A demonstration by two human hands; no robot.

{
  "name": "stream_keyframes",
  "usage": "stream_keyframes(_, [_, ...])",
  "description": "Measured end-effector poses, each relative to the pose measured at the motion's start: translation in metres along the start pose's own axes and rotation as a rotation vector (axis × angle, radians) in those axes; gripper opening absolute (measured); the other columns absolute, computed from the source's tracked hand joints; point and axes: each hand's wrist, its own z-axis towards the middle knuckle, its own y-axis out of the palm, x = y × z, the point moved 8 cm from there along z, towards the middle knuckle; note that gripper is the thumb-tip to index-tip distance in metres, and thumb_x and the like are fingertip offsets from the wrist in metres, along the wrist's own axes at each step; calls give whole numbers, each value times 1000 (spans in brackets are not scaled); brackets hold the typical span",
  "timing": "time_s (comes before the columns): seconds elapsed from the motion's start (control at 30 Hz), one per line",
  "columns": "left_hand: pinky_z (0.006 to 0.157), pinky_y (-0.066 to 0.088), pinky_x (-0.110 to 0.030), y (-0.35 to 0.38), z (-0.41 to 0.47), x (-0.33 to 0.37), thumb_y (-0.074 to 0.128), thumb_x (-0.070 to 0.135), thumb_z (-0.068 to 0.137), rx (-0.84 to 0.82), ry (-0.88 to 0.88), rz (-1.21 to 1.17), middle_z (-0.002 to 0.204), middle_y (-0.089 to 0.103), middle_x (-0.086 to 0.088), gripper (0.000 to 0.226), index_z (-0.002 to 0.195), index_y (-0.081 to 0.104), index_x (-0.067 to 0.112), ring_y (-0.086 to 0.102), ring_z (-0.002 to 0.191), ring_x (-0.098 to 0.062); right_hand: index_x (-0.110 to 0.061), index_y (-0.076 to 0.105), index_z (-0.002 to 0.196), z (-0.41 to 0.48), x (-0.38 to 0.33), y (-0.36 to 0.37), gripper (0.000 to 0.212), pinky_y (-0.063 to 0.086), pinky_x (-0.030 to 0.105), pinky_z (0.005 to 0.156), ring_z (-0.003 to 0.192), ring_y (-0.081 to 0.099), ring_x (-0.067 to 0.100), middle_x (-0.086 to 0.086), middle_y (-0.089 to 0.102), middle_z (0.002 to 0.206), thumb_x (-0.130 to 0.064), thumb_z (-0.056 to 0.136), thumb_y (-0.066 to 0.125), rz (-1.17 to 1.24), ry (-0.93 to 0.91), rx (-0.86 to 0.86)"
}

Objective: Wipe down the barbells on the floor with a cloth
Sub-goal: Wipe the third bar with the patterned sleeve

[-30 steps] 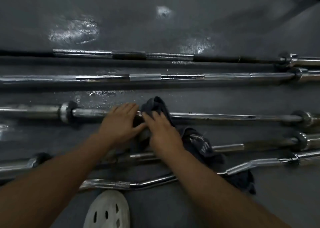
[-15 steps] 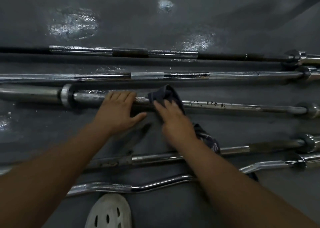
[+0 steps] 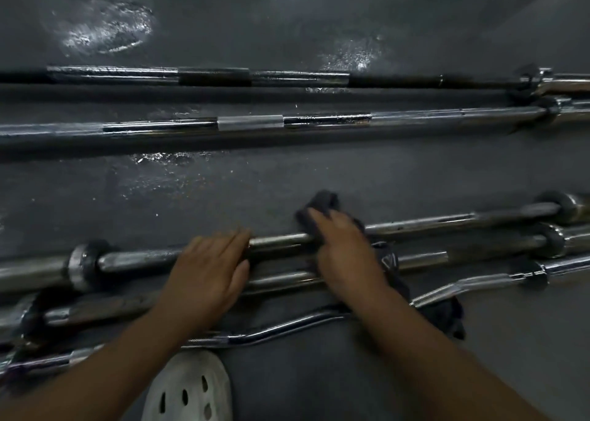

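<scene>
Several chrome barbells lie side by side on the dark floor. My hands are on the third barbell (image 3: 281, 241), which runs slightly uphill to the right. My left hand (image 3: 207, 270) rests flat on its shaft, fingers straight, near the left collar (image 3: 79, 265). My right hand (image 3: 344, 254) presses a dark cloth (image 3: 322, 203) onto the same shaft, fingers laid over it. The cloth bunches beyond my fingertips, and its tail (image 3: 447, 318) trails over the nearer bars. Its thumb is hidden.
Two long bars lie farther out, a dark one (image 3: 214, 77) and a chrome one (image 3: 249, 123). Close to me are a straight bar (image 3: 421, 257) and a curl bar (image 3: 287, 325). My white perforated shoe (image 3: 191, 388) is at the bottom. Wet patches (image 3: 102, 31) shine on the floor.
The bar under my hands rolled away from me, then came back against the nearer bars. My right hand slid right along it with the cloth, away from my left hand.
</scene>
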Motion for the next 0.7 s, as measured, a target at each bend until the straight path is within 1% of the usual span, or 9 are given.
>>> stream_keyframes(0.1, [96, 32, -40, 9, -3, 0, 38, 52, 94, -45, -28, 15, 126, 61, -6, 61, 139, 52, 13, 54, 113, -26, -25, 49, 141, -6, 54, -25, 67, 39, 41, 107, 131, 42, 32, 9, 44, 143, 0, 79, 49, 39, 318, 190])
stream_keyframes(0.13, [98, 31, -42, 13, 0, 0, 35, 57, 93, -85, -38, 50, 131, 59, -4, 66, 142, 49, 15, 52, 118, -26, -25, 51, 138, -5, 38, -18, 64, 39, 39, 105, 132, 41, 32, 9, 45, 141, 0, 79, 50, -17, 302, 184])
stream_keyframes(0.2, [103, 30, -44, 14, 17, -5, 29, 64, 91, -140, -48, 92, 140, 54, -4, 74, 146, 44, 17, 47, 128, -26, -24, 51, 138, -1, -22, 12, 63, 39, 40, 107, 136, 38, 34, 8, 46, 142, -1, 79, 53, -65, 106, 107])
stream_keyframes(0.27, [113, 22, -45, 5, 43, -19, 21, 66, 88, -144, -65, 90, 152, 43, -7, 82, 151, 35, 15, 35, 141, -26, -25, 42, 147, -2, -81, 38, 68, 37, 43, 111, 145, 26, 34, 9, 36, 153, -4, 84, 53, -17, -90, 29])
stream_keyframes(0.33, [119, 12, -44, -9, 65, -34, 14, 67, 86, -123, -84, 77, 159, 31, -7, 87, 154, 28, 16, 24, 148, -25, -30, 32, 152, 9, -87, 37, 73, 40, 46, 110, 148, 19, 30, 5, 28, 157, -5, 87, 51, -55, -174, -21])
stream_keyframes(0.43, [119, 20, -44, -22, 55, -44, 19, 65, 91, -24, -136, 81, 155, 37, -10, 80, 150, 35, 13, 32, 143, -27, -32, 34, 150, 27, -13, -5, 75, 46, 49, 103, 141, 31, 30, 4, 34, 151, -11, 81, 54, -191, -105, 50])
stream_keyframes(0.53, [122, 6, -43, -10, 36, -42, 23, 68, 91, -36, -130, 139, 162, 25, -8, 85, 156, 21, 14, 20, 149, -25, -18, 42, 147, 28, 68, -53, 74, 39, 48, 108, 132, 37, 42, 16, 40, 143, -18, 73, 51, -196, 182, 197])
stream_keyframes(0.6, [120, 2, -42, -7, 50, -48, 23, 73, 86, -68, -138, 163, 162, 23, -8, 91, 157, 19, 15, 18, 149, -25, -17, 36, 151, 37, 53, -42, 75, 29, 48, 115, 138, 28, 44, 17, 35, 148, -13, 79, 58, -229, 262, 170])
stream_keyframes(0.7, [116, 11, -41, -24, 84, -58, 19, 76, 78, -81, -172, 134, 155, 37, -6, 93, 151, 32, 18, 32, 142, -26, -27, 17, 157, 55, -41, 13, 79, 28, 47, 117, 150, 6, 35, 6, 18, 161, -10, 89, 52, -239, 2, 6])
